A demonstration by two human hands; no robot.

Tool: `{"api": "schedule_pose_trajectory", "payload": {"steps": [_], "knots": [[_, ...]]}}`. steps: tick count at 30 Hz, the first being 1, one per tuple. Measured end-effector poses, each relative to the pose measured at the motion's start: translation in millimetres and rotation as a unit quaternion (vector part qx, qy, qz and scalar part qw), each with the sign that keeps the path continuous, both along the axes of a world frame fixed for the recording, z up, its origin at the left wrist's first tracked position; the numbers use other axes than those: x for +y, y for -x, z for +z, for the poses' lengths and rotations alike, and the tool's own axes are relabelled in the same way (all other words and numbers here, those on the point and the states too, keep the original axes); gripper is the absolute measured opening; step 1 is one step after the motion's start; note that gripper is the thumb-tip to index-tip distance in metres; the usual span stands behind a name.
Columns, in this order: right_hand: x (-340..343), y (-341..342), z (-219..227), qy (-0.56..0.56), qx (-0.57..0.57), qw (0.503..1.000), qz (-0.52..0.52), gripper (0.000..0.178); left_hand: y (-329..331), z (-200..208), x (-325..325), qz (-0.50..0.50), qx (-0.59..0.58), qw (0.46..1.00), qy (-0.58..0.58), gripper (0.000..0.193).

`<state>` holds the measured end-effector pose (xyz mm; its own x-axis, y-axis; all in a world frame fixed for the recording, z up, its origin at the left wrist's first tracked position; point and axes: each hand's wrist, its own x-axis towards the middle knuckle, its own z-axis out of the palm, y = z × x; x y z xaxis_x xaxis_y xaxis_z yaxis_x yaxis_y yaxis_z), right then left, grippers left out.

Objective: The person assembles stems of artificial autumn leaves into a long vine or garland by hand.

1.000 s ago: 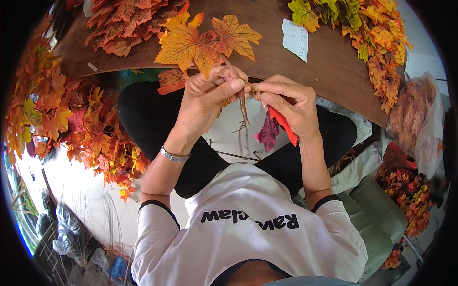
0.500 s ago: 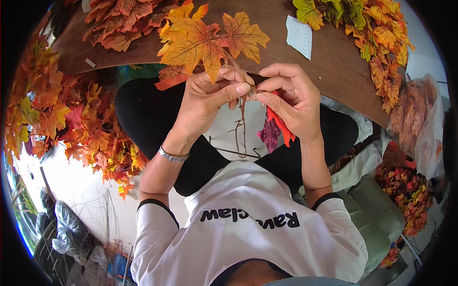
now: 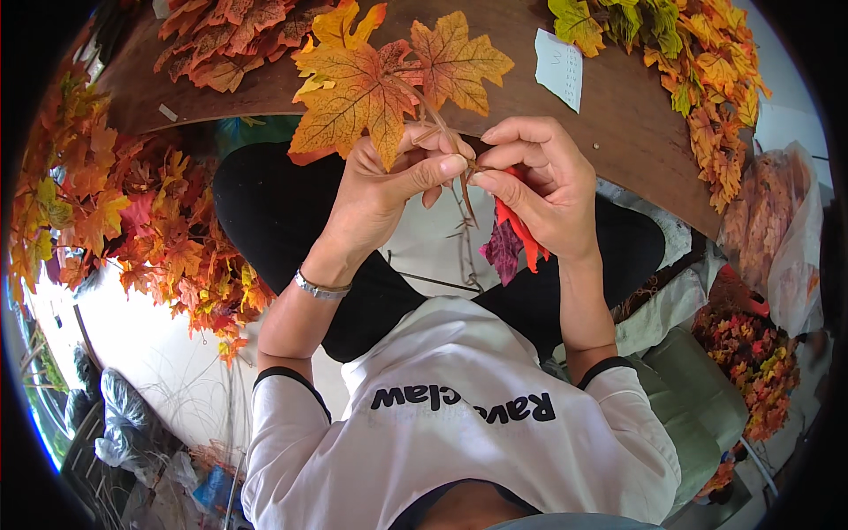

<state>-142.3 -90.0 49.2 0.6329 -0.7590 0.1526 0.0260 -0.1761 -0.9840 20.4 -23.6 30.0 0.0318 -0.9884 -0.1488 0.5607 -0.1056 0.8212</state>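
1. My brown desk (image 3: pixel 654 163) bears a white paper (image 3: pixel 559 75) and a heap of orange-red leaves (image 3: pixel 230 44); a leafy mass (image 3: pixel 168 221) crowds its left over the pale floor (image 3: pixel 168 327).
2. The fingers of my left hand (image 3: pixel 375 181) pinch a slim brown stem (image 3: pixel 435 113) with jagged, dark-veined yellow-orange leaves (image 3: pixel 353 102), before the desk's edge; my right hand's (image 3: pixel 548 194) fingers close narrowly beside them, red (image 3: pixel 527 234) and purple leaves (image 3: pixel 503 252) hanging beneath.
3. A clear plastic bag (image 3: pixel 799 256) at right holds orange leaves (image 3: pixel 753 212).
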Motion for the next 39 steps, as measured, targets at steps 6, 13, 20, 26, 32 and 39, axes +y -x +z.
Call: {"api": "schedule_pose_trajectory", "payload": {"steps": [6, 13, 20, 26, 32, 39], "knots": [[1, 2, 0, 0.001, -0.004, 1.0, 0.007, 0.028, 4, -8, 1, 0.009, -0.026, 0.999, 0.044, 0.007], [-2, -1, 0, -0.097, 0.013, 0.995, 0.033, 0.028, 6, 0, 4, 0.012, -0.113, 0.993, 0.01, 0.006], [-11, -1, -9, -0.316, -0.078, 0.942, 0.085, 0.031, -5, 1, 2, -0.048, -0.213, 0.974, 0.056, 0.01], [-19, -9, 2, -0.308, -0.072, 0.938, 0.144, 0.028, -12, -5, 0, -0.048, 0.018, 0.998, 0.029, 0.009], [-15, -10, -1, -0.365, -0.086, 0.911, 0.172, 0.03, -15, 6, 5, -0.093, -0.009, 0.996, 0.0, 0.01], [-22, -19, -8, -0.352, -0.063, 0.922, 0.15, 0.024, -18, 6, 5, -0.095, -0.053, 0.994, -0.027, 0.014]]}}
